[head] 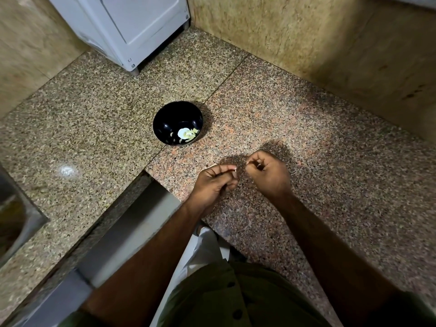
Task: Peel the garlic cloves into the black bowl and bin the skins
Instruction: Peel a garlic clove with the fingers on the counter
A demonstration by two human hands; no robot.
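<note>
At the far left edge, part of a steel sink (14, 215) is set into the speckled granite worktop (99, 119); a pale bright spot (67, 170) lies on the stone to its right. At the back, left of centre, a white appliance (127, 27) stands on short feet against the mottled wall (306, 38). Nearer the middle, the black bowl (177, 123) sits upright on the worktop, well apart from both hands; inside it, against the near right wall, lie several pale peeled garlic cloves (187, 134).

Below and to the right of the bowl, the left hand (215, 181) hovers over the reddish slab of the worktop with its fingers curled inward; thumb and forefinger pinch a small whitish piece (235, 170) at the tips, too small to tell clove from skin. Just beside it, with a narrow gap between, the right hand (266, 171) is likewise curled tight, thumb pressed to the fingertips, gripping something small and dark that cannot be identified. The two hands face each other at the same height, and their shadows fall on the stone behind them. Both bare forearms run down toward the lower edge, where an olive-green buttoned shirt (224, 296) fills the centre foreground. A white cloth (207, 244) shows between the forearms.
</note>
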